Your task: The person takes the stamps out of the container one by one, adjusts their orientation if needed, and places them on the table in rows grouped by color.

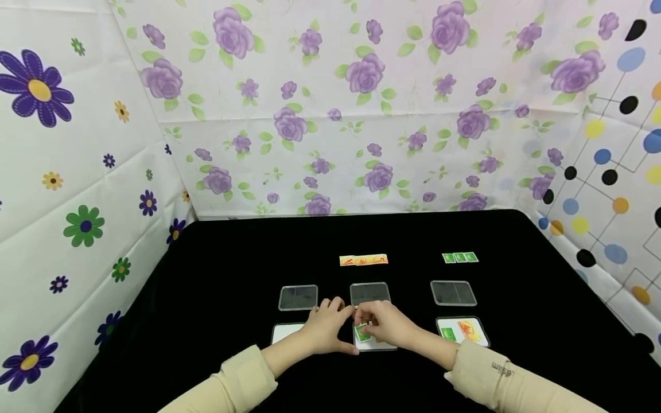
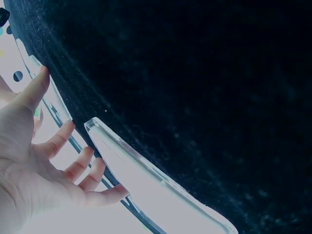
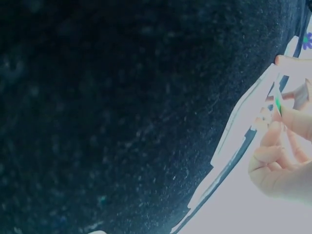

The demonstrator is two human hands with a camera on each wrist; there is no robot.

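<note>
Pinched between the thumb and fingers of my right hand (image 1: 387,324) is a small green card (image 1: 363,332), tilted over the left part of the middle white case (image 1: 369,346). In the right wrist view the green card (image 3: 278,103) appears edge-on at the fingertips. Part of an orange picture on that case is hidden by the hand. My left hand (image 1: 326,328) spans the same case's left side with spread fingers, its thumb touching the near corner. The left wrist view shows the left hand (image 2: 44,156) with its other fingers beside the left white case (image 2: 146,185).
Behind stand three clear lids (image 1: 298,297). Farther back lie a row of orange cards (image 1: 363,260) and a row of green cards (image 1: 460,257). The right white case (image 1: 477,338) bears one green and one orange card. Patterned cloth walls (image 1: 330,143) surround the black table (image 1: 232,246).
</note>
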